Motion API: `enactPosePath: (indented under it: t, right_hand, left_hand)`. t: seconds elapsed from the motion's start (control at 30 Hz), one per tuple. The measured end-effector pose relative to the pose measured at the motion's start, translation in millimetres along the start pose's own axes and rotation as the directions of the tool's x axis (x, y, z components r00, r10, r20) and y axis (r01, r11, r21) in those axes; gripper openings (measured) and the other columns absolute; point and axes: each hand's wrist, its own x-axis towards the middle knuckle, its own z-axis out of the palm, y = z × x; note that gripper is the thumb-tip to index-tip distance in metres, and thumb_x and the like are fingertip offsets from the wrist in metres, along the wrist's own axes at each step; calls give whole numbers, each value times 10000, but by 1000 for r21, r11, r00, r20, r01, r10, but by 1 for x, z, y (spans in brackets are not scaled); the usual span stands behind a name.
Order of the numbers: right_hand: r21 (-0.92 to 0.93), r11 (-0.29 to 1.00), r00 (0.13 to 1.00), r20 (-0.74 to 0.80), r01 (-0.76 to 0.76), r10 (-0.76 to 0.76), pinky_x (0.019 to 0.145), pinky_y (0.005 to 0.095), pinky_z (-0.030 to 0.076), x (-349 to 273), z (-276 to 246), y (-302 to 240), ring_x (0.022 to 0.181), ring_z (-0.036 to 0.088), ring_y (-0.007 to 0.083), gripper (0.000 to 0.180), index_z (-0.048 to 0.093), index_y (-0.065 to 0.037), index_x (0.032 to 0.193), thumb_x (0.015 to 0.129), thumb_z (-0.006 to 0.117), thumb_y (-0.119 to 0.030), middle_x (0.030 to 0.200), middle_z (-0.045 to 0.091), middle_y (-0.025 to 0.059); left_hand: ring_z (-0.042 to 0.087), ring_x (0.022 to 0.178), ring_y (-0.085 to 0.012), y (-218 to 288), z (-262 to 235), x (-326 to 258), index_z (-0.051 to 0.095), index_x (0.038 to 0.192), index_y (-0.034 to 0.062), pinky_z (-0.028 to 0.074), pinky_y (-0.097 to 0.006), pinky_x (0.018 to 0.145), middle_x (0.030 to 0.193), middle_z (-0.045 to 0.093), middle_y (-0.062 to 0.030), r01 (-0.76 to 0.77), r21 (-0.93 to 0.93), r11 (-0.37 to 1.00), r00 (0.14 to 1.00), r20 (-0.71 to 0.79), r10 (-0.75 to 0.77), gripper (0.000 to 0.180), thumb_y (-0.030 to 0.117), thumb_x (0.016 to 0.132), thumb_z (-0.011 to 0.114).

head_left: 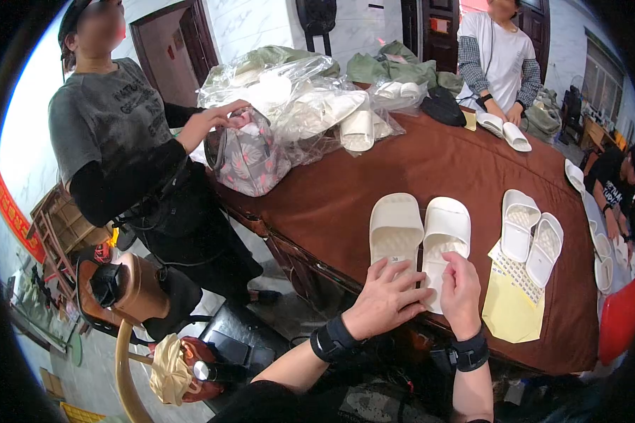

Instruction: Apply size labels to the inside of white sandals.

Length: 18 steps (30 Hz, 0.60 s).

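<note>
Two white slide slippers lie side by side before me, toes away: the left slipper and the right slipper. My left hand is spread flat over the heel of the left slipper, just below a small printed sticker on its footbed. Curled in at the heel of the right slipper is my right hand; whatever its fingers pinch is hidden. To the right, a yellow sheet of small stickers lies partly under another white slipper pair.
Clear plastic bags of white slippers are heaped at the far left of the brown-covered table. A person stands left, hands at a grey patterned bag. Another person handles slippers at the far side. A red chair stands right.
</note>
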Motion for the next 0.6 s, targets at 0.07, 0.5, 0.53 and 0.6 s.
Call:
enactPosePath:
  t: [0.07, 0.5, 0.53, 0.6]
  right_hand:
    - [37, 999, 1000, -6, -29, 29, 775, 435, 473, -1, 0, 4, 881, 594, 369, 244, 595, -23, 1103, 874, 521, 19, 931, 620, 183]
    - [315, 920, 972, 67, -235, 225, 696, 263, 466, -1, -2, 2, 755, 527, 122, 249, 578, 0, 1142, 899, 536, 33, 884, 570, 57]
    - [301, 927, 975, 59, -224, 216, 690, 256, 463, -1, -2, 3, 756, 522, 111, 244, 577, 1, 1142, 902, 536, 31, 886, 567, 51]
    - [302, 927, 975, 59, -222, 214, 690, 256, 462, -2, -1, 6, 755, 522, 114, 241, 576, 1, 1141, 905, 536, 27, 886, 567, 52]
  left_hand:
    - [470, 1246, -307, -1, 1, 1, 671, 1184, 263, 311, -541, 1064, 1295, 567, -10, 1, -8, 1000, 1000, -10, -1, 369, 298, 819, 716]
    - [475, 1242, -308, -7, -2, 3, 657, 1203, 276, 303, -547, 1074, 1304, 563, -14, -3, -5, 1000, 1000, 4, 3, 376, 301, 830, 703]
    - [475, 1242, -308, -8, -2, 3, 657, 1203, 276, 303, -547, 1074, 1304, 563, -14, -2, -7, 1000, 1000, 4, 2, 376, 301, 830, 703]
    - [472, 1245, -308, -9, 0, 3, 656, 1203, 279, 301, -550, 1078, 1299, 563, -14, -9, -2, 1000, 1000, 4, 9, 378, 302, 828, 704]
